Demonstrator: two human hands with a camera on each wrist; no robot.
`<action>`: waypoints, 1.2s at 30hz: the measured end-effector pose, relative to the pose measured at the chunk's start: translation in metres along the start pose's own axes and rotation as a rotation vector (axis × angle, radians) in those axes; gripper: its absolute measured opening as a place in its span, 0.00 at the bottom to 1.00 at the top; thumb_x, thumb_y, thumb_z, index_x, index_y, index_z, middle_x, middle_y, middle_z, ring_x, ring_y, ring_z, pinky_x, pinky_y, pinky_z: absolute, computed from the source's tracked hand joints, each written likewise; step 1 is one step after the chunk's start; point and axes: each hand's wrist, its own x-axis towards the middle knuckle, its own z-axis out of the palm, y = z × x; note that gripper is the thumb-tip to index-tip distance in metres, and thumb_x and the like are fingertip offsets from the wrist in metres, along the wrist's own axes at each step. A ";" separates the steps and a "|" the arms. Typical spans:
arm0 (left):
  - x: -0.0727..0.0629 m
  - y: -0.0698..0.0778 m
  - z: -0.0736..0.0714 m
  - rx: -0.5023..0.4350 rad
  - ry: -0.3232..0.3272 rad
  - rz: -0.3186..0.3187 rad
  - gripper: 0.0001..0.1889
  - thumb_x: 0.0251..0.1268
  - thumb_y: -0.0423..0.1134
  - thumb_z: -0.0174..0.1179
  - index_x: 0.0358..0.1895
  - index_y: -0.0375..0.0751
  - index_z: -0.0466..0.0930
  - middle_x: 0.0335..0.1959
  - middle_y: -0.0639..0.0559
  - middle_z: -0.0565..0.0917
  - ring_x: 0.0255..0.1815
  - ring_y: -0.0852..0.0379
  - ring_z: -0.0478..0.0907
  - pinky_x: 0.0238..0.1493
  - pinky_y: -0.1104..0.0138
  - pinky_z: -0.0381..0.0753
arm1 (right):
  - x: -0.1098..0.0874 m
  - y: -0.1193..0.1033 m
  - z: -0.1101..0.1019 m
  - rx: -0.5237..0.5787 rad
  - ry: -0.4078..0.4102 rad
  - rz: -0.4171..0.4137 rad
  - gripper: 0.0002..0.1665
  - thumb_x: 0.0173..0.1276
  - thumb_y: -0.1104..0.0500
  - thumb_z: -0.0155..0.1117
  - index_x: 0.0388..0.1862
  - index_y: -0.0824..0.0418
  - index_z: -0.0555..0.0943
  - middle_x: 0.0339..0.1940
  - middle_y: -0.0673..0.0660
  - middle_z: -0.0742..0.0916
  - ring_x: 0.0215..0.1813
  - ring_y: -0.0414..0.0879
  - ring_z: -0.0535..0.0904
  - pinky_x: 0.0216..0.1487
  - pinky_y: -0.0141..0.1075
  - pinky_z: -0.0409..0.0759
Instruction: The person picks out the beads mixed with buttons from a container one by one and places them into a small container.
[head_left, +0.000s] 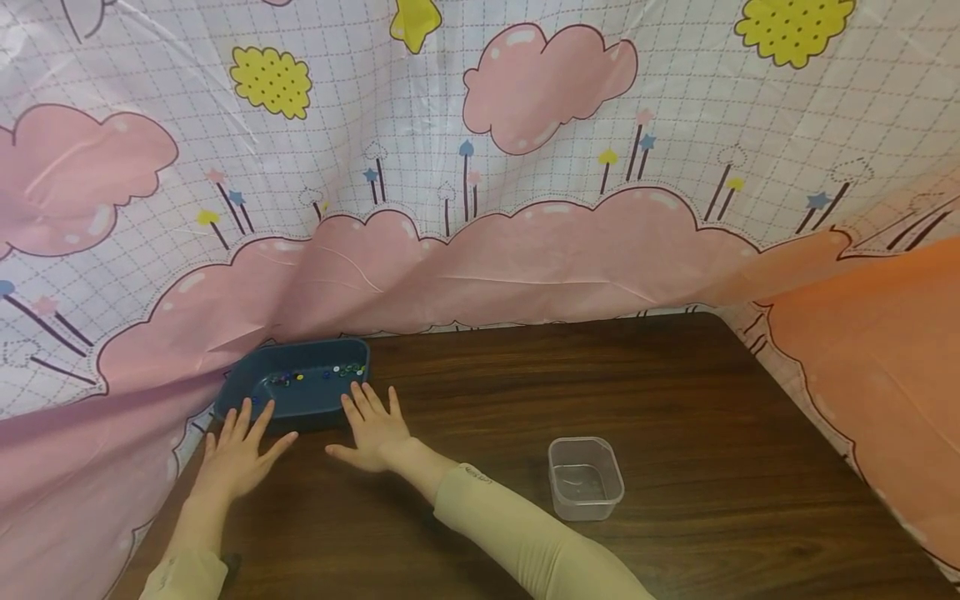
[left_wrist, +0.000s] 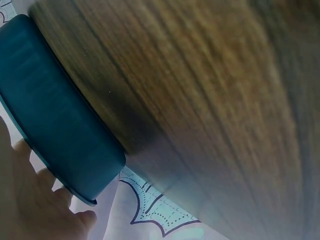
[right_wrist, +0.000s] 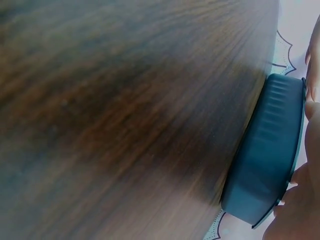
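Observation:
A dark blue tray [head_left: 315, 410] stands at the table's far left corner, with several small shiny beads [head_left: 283, 379] scattered on its floor. My left hand [head_left: 234, 462] is spread out at the tray's near left corner, its fingertips right at the rim. My right hand [head_left: 372, 433] is spread at the near right corner, fingertips overlapping the rim there. In the left wrist view the fingers [left_wrist: 46, 177] lie along the tray's rim. The right wrist view shows the tray's side wall [right_wrist: 267, 150] beside the right hand [right_wrist: 300, 210]. Neither hand grips anything.
A clear square plastic container [head_left: 585, 479] stands on the wooden table [head_left: 510, 392], to the right of the right forearm. A cloud-patterned curtain [head_left: 420, 275] hangs along the table's back and left edges, and an orange part of it hangs at the right.

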 end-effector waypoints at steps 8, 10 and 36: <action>-0.004 0.003 0.001 0.005 0.005 0.014 0.46 0.70 0.69 0.40 0.79 0.44 0.38 0.76 0.27 0.33 0.75 0.25 0.31 0.64 0.27 0.27 | -0.005 0.003 0.000 0.017 0.005 -0.008 0.52 0.68 0.22 0.35 0.81 0.50 0.46 0.82 0.51 0.47 0.81 0.46 0.39 0.78 0.55 0.37; -0.006 0.003 0.002 -0.002 0.007 0.018 0.46 0.71 0.69 0.40 0.79 0.45 0.37 0.76 0.27 0.33 0.75 0.25 0.31 0.64 0.27 0.26 | -0.008 0.003 -0.001 0.015 0.005 -0.009 0.52 0.68 0.22 0.35 0.81 0.50 0.46 0.82 0.52 0.47 0.81 0.46 0.39 0.77 0.56 0.37; -0.021 0.021 0.006 -0.019 -0.018 0.026 0.45 0.71 0.69 0.39 0.79 0.45 0.38 0.76 0.28 0.30 0.74 0.25 0.27 0.61 0.27 0.21 | -0.031 0.014 -0.002 0.074 0.012 -0.034 0.51 0.69 0.23 0.37 0.81 0.52 0.49 0.82 0.53 0.47 0.81 0.47 0.37 0.77 0.58 0.35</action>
